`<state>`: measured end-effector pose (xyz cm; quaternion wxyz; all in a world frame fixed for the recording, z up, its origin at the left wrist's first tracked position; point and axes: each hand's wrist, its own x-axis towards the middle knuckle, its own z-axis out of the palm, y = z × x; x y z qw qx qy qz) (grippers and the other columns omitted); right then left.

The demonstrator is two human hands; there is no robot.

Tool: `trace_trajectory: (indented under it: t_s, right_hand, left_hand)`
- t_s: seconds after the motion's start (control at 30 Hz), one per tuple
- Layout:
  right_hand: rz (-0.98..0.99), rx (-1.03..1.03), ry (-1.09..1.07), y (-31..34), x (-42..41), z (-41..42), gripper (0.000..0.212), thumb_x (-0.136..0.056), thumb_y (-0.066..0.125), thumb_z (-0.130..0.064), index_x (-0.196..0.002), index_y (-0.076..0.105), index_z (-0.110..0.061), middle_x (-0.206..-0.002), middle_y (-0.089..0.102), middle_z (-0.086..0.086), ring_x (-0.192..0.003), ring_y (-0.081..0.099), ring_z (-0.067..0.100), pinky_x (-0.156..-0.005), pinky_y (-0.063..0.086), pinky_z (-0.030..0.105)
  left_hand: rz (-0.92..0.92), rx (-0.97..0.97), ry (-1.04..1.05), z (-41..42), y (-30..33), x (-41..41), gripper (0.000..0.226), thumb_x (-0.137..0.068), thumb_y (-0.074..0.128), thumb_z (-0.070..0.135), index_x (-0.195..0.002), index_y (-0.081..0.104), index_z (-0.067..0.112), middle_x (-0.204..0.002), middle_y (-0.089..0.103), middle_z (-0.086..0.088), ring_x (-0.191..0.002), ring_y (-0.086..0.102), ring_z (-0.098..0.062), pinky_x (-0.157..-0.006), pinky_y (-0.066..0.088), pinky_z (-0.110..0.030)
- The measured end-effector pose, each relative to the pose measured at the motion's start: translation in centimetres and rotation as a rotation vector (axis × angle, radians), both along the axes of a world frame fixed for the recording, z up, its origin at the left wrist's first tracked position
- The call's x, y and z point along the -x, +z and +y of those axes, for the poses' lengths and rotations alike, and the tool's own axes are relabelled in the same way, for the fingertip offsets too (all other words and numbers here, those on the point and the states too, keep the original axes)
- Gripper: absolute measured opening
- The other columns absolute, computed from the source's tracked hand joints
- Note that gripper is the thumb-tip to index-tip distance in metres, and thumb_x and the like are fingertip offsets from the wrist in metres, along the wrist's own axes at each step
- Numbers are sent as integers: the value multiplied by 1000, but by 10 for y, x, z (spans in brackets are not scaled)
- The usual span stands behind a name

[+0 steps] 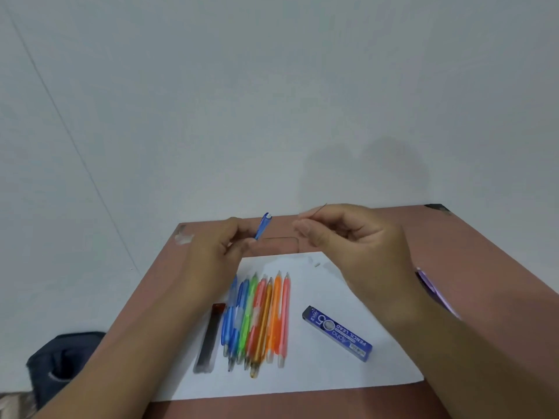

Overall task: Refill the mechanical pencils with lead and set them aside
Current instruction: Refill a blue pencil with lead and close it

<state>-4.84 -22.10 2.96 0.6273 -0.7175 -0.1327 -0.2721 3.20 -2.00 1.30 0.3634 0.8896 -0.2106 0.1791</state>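
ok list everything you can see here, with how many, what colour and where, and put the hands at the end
Table: one, reddish brown, against the pale wall.
Paper sheet: one, white, flat on the table.
Loose pencils: a row of about seven; blue, green, orange, amber and pink; side by side on the paper sheet.
Lead box: one, blue, on the paper sheet right of the row.
Lead tube: one, dark and see-through, left of the row.
Purple item: one, at the table's right, mostly hidden by the right arm.
Dark bag: one, navy, below the table at left.
Held pencil: one, blue, in the left hand.
Lead: one thin dark stick, pinched by the right hand.
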Motion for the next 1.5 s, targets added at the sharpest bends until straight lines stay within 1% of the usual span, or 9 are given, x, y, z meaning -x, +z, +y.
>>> trace_trajectory:
  t_s: [0.13,0.27,0.33,0.47,0.57,0.67,0.9,1.3,1.5]
  right_hand:
    - [-210,112,73,-3,5,12,16,-85,76,-13,-98,79,-22,-94,78,-13,-91,74,8,-81,57,18]
    - [-344,209,43,-4,5,16,24,-85,74,-18,-109,73,-17,-102,76,-14,-98,72,3,-87,55,17]
    - [-368,195,39,-6,6,16,24,-86,74,-19,-109,72,-15,-103,77,-10,-99,72,5,-87,56,20]
    - [-339,107,26,-5,4,16,20,-84,73,-22,-103,77,-15,-100,78,-9,-97,74,7,-86,57,21]
    - [-227,-38,104,-6,1,18,19,-81,75,-26,-97,81,-18,-98,79,-6,-95,75,18,-85,59,29]
    - [-120,-142,176,-7,-1,20,23,-78,76,-31,-97,81,-20,-96,79,0,-89,75,27,-78,61,33]
    - [-60,-187,205,-5,-1,20,25,-77,75,-30,-97,80,-18,-95,79,4,-91,75,30,-80,61,36]
    - [-17,-297,251,0,2,23,25,-67,76,-29,-89,82,-20,-84,79,8,-79,76,29,-71,61,28]
    - [-105,-188,195,-4,-1,19,21,-75,77,-24,-95,81,-21,-89,79,2,-84,76,26,-76,61,31]
  left_hand:
    - [-85,24,-37,-1,1,2,17,-98,58,6,-100,67,19,-81,58,27,-84,53,21,-70,37,2]
    - [-146,53,-84,4,-3,-4,16,-98,59,7,-105,70,17,-90,68,18,-87,61,6,-72,41,-2]
    - [-138,46,-105,4,-3,-4,15,-99,58,13,-108,69,17,-94,69,16,-92,62,3,-73,43,-2]
    - [-187,9,-121,3,-2,-1,15,-97,60,15,-109,69,18,-92,62,26,-93,58,16,-76,40,2]
    - [-223,-10,-112,2,-3,-1,16,-96,63,9,-107,71,17,-91,57,33,-93,54,22,-78,36,5]
    - [-252,-29,-114,2,-4,-3,20,-96,63,7,-109,72,19,-93,58,31,-93,54,21,-80,36,5]
    - [-280,-25,-123,1,-4,-2,21,-94,64,3,-109,72,16,-92,54,35,-93,53,23,-78,35,6]
    - [-288,-28,-132,1,-4,1,22,-93,65,2,-109,72,15,-93,53,35,-94,51,24,-79,33,7]
    - [-275,-44,-127,2,-5,-1,21,-94,64,6,-109,72,18,-91,53,35,-94,53,21,-78,34,6]
